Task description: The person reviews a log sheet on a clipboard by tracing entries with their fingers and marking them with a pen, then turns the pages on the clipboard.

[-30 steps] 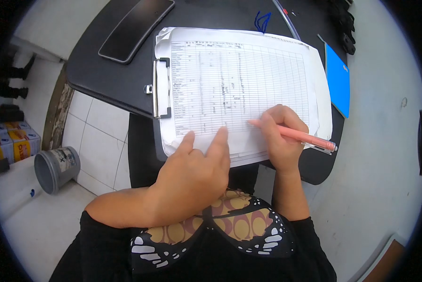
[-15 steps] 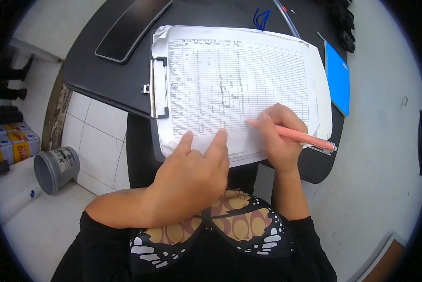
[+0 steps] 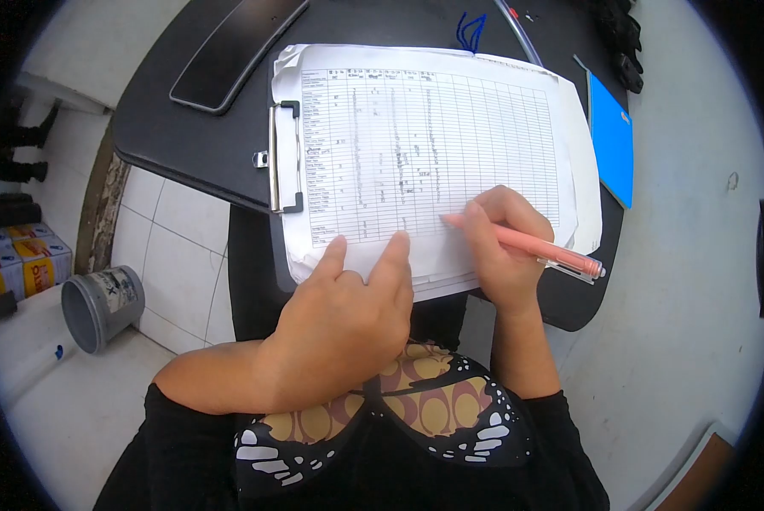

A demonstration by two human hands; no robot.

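A printed table sheet (image 3: 501, 145) with handwritten entries in several columns lies on top of a stack of papers. A clipboard (image 3: 281, 266) carries the stack, and its metal clip (image 3: 274, 162) grips the left edge. My left hand (image 3: 348, 307) rests at the lower edge of the sheet, two fingers stretched out and touching the paper. Between the thumb and fingers of my right hand (image 3: 511, 255) is a pink pen (image 3: 548, 249). Its tip meets the sheet, or hovers just over it, near the lower middle of the grid.
On the black table (image 3: 173, 140), a smartphone (image 3: 237, 55) lies at the far left. A blue notebook (image 3: 609, 140) sits by the right edge, with a blue cord (image 3: 471, 34) behind the papers. Down on the floor at left are a grey bucket (image 3: 101, 311) and yellow-white cartons (image 3: 24, 264).
The pen and my right hand have shifted very slightly left. My left hand stays at the sheet's lower edge, and the clipboard appears nudged a few pixels left.
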